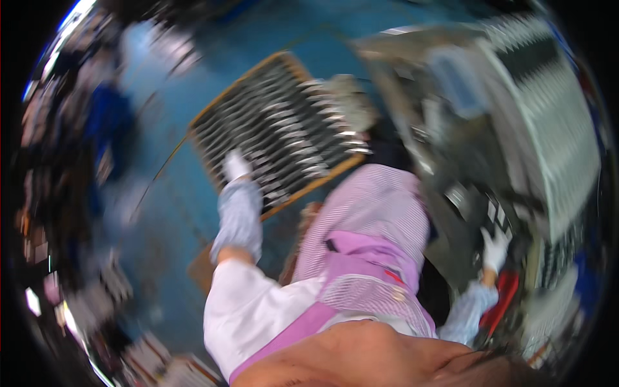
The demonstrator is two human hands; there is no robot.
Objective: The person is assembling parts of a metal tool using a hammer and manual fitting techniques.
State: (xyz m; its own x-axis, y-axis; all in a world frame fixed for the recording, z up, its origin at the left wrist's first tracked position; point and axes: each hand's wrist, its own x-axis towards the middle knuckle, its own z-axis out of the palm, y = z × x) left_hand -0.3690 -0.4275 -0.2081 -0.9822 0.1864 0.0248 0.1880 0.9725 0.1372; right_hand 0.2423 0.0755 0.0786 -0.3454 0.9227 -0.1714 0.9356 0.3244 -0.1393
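My left hand [236, 166], in a white glove, reaches over the near left part of a shallow tray [325, 182] with a yellow-brown edge. Rows of dark and shiny metal-looking parts [277, 122] fill the tray; blur hides their exact kind. The left fingers are smeared, and whether they grip a part does not show. Far off to the right, my right hand [495, 250], also white-gloved, has its fingers stretched apart over a dark grey work surface [451, 222]. Small shiny pieces [496, 211] lie just beyond its fingertips.
A translucent bluish bin [458, 80] stands on the right-hand bench. Beside it rises a pale ribbed panel [554, 142]. A red object [503, 300] sits near my right forearm. Cartons [171, 367] stand at lower left on the blue floor [161, 238].
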